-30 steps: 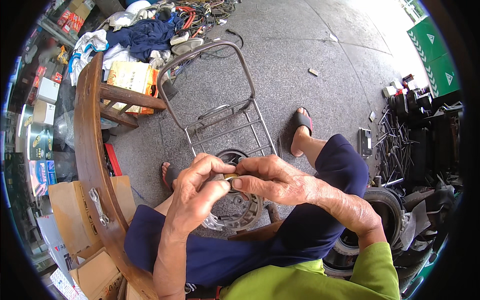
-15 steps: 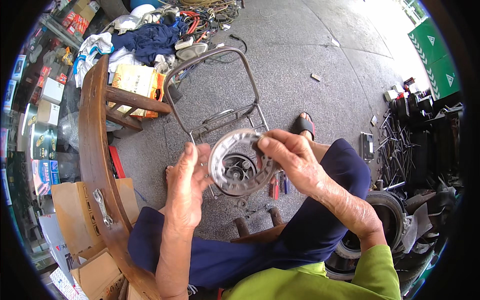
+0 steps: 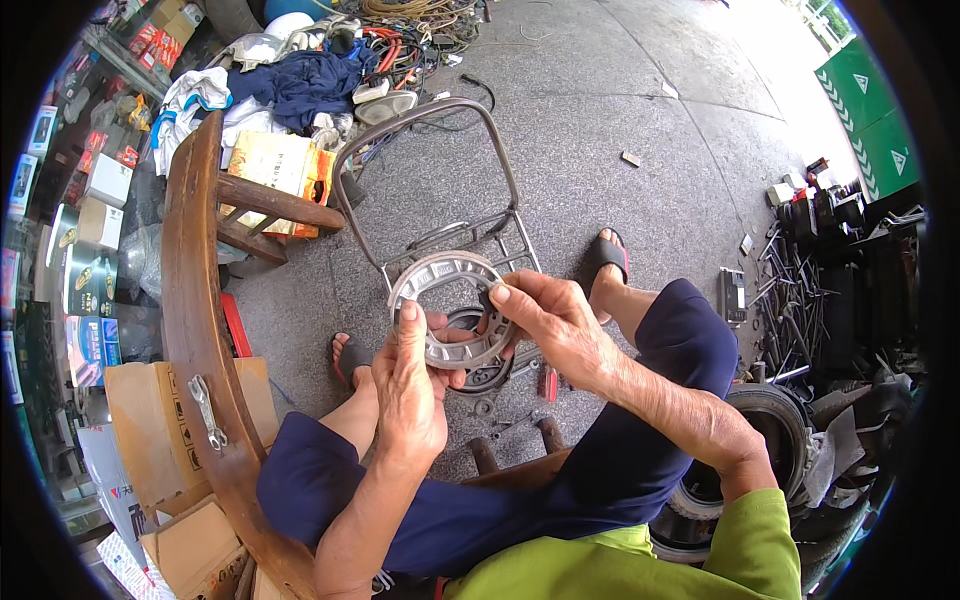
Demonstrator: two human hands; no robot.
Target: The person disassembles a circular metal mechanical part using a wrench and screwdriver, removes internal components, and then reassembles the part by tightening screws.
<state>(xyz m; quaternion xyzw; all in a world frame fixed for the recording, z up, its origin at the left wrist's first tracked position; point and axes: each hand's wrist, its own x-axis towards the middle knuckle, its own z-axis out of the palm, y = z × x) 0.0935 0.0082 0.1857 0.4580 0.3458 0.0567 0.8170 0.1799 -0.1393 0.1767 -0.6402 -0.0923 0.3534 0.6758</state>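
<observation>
A ring-shaped pair of grey metal brake shoes (image 3: pixel 447 267), ribbed along the inner side, is held up in front of me between both hands. My left hand (image 3: pixel 410 410) grips the lower left of the ring, thumb on the near face and fingers behind and through the opening. At the right side, my right hand (image 3: pixel 565 330) pinches the ring between thumb and fingers. Below, partly hidden by the brake shoes and my fingers, a round dark wheel hub (image 3: pixel 483 381) lies at the foot of a metal tube frame (image 3: pixel 510 170).
A long wooden bench (image 3: pixel 195 300) with wrenches (image 3: pixel 207 412) on it runs along my left, beside cardboard boxes (image 3: pixel 150 420). A red-handled tool (image 3: pixel 548 384) lies near the hub. To the right are a tire (image 3: pixel 775 425) and a heap of metal tools (image 3: pixel 790 290). Clothes (image 3: pixel 300 82) lie piled far left.
My left hand has closed on the ring, where its fingers were spread beside it before. The brake shoes have shifted slightly left and tilted. My left foot has come into view.
</observation>
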